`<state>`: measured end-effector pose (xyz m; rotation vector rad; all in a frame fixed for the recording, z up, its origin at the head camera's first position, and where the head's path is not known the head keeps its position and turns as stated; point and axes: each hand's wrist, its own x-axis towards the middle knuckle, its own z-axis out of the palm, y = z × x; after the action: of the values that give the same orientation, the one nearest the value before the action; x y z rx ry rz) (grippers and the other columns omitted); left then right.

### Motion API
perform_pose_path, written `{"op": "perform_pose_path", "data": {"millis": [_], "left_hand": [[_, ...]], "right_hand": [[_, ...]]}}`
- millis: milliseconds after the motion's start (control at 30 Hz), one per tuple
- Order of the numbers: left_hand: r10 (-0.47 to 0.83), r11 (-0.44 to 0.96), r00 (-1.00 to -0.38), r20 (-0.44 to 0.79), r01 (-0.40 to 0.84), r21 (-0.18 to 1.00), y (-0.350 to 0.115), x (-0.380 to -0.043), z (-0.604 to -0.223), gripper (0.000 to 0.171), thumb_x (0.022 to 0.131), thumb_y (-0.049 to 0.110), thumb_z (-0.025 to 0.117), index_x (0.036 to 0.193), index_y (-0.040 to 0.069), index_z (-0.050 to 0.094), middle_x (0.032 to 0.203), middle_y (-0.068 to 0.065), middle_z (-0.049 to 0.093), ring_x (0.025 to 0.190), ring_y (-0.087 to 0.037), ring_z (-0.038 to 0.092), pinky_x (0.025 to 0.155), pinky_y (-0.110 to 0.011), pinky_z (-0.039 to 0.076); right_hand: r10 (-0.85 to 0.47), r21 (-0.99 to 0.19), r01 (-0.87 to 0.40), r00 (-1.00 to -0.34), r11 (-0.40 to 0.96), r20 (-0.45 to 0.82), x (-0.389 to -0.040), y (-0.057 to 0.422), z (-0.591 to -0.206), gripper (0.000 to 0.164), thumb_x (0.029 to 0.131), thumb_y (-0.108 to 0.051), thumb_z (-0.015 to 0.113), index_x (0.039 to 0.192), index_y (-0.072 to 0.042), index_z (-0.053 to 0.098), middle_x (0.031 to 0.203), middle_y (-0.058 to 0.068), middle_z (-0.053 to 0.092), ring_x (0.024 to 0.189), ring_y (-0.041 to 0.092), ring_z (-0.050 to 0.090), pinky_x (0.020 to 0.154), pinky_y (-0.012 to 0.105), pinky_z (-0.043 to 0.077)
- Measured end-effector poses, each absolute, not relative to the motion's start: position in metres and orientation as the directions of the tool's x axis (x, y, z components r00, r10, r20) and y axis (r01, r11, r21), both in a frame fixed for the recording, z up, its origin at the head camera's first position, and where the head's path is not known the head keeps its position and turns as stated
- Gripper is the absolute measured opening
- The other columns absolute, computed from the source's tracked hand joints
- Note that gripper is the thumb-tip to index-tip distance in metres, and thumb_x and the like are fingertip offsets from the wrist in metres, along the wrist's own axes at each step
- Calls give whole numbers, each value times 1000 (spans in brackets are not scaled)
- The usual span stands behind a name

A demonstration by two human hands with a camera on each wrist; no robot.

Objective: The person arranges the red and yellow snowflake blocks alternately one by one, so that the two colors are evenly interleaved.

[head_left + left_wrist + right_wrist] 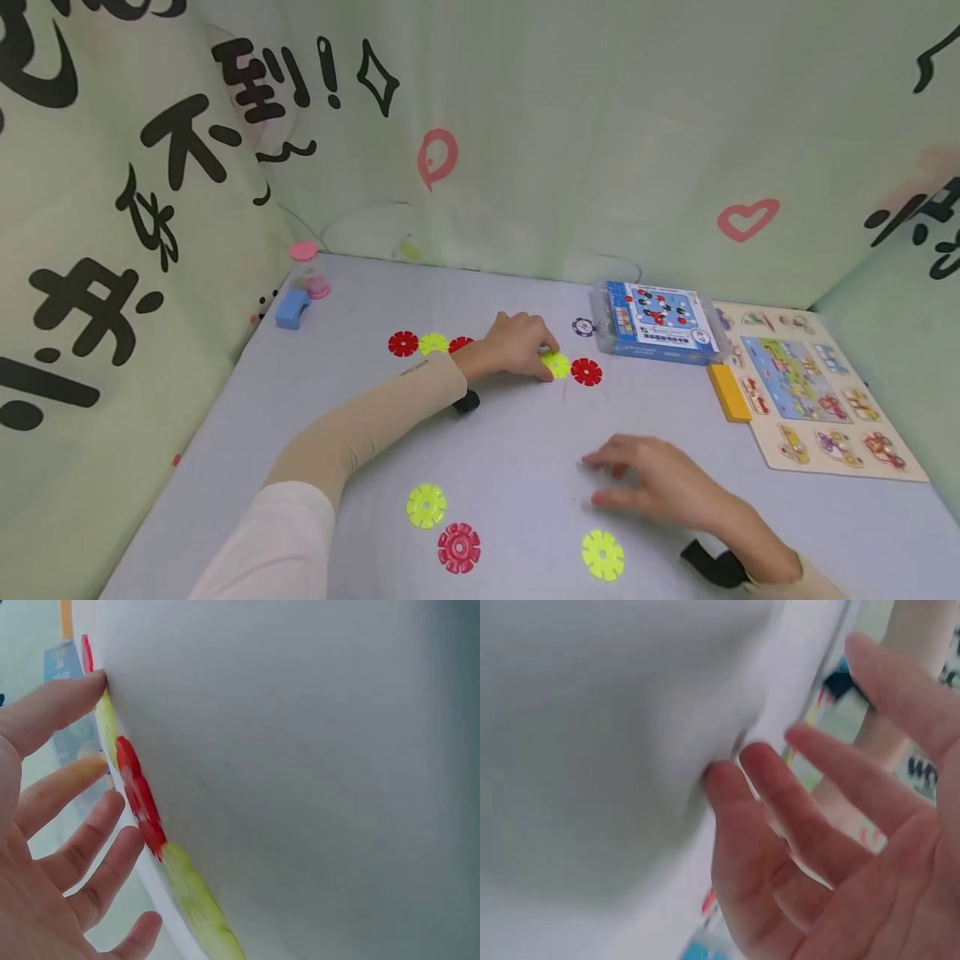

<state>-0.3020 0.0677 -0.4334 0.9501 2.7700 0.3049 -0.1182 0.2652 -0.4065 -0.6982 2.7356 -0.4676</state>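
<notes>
My left hand (pixel 517 346) reaches to a row of notched plastic discs. Its thumb and index finger pinch a yellow notched disc (pixel 557 365) at opposite edges, while the other fingers spread in the left wrist view. Beside that disc lies a red notched disc (pixel 587 372); at the row's left end are another red disc (pixel 403 343) and a yellow one (pixel 433 342). Part of the row is hidden behind the left hand. My right hand (pixel 660 483) hovers over the table with loosely bent fingers, holding nothing. Nearest below it is a loose yellow disc (pixel 603 556).
Loose yellow (pixel 426 506) and red (pixel 459 548) discs lie near the front. At the back right stand a blue boxed set (pixel 656 321), a yellow block (pixel 728 393) and a wooden picture board (pixel 817 446). A blue block (pixel 292 309) and pink-lidded jar (pixel 306 265) stand back left.
</notes>
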Motion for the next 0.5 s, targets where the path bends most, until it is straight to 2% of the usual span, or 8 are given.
{"op": "perform_pose_path", "data": {"millis": [167,333,500], "left_hand": [[655,745,-749,-103,616,255,82,-305,-435,54,72,56,73,122,37,63,112,12,60,101,-8,50,86,-41,38],[662,733,-743,-94,617,286,100,-303,-437,54,71,63,70,120,38,64,107,13,62,95,-9,49,80,-37,37],[638,752,-764,-92,594,286,109,-297,-437,46,73,59,71,114,39,68,99,14,60,91,-9,47,79,-35,36]], "right_hand": [[-525,-404,-382,-780,831,-340,-70,256,-410,55,71,-68,65,119,-40,63,109,-21,54,95,0,49,81,25,51],[-447,-356,-321,-815,878,-368,-52,249,-418,54,70,-66,66,116,-37,66,106,-18,52,91,2,45,75,20,49],[-423,-332,-314,-841,889,-338,-49,247,-421,48,70,-62,70,109,-34,69,102,-18,52,89,2,46,76,20,50]]}}
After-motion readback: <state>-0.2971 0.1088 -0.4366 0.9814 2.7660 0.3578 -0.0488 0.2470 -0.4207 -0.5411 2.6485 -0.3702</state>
